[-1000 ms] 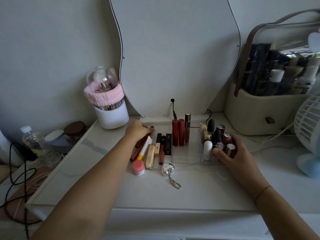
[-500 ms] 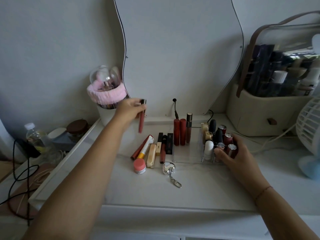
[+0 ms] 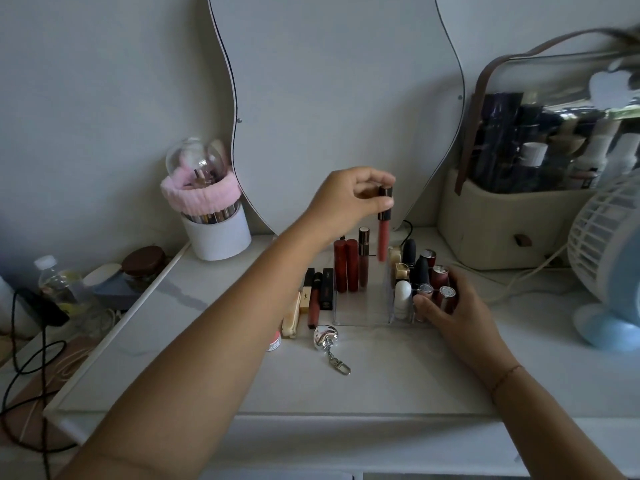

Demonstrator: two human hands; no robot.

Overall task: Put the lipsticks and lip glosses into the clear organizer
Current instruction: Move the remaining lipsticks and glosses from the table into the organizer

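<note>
My left hand (image 3: 349,199) pinches the dark cap of a pink lip gloss (image 3: 383,237) and hangs it upright just above the clear organizer (image 3: 363,315). Three red tubes (image 3: 350,268) stand in the organizer's back left part. Several lipsticks (image 3: 420,275) fill its right compartments. My right hand (image 3: 450,306) grips the organizer's right front corner, fingers curled round it. Several more lipsticks and glosses (image 3: 316,299) lie flat on the table left of the organizer, partly hidden by my left forearm.
A silver heart keyring (image 3: 327,337) lies in front of the loose tubes. A white brush cup (image 3: 218,233) with a pink band stands at the back left. Behind are a wavy mirror (image 3: 339,98), a beige cosmetics case (image 3: 519,216) and a fan (image 3: 613,265) at right.
My left hand picked a pink lip gloss from the pile, lifted it, and carried it right to above the organizer. My right hand stayed on the organizer.
</note>
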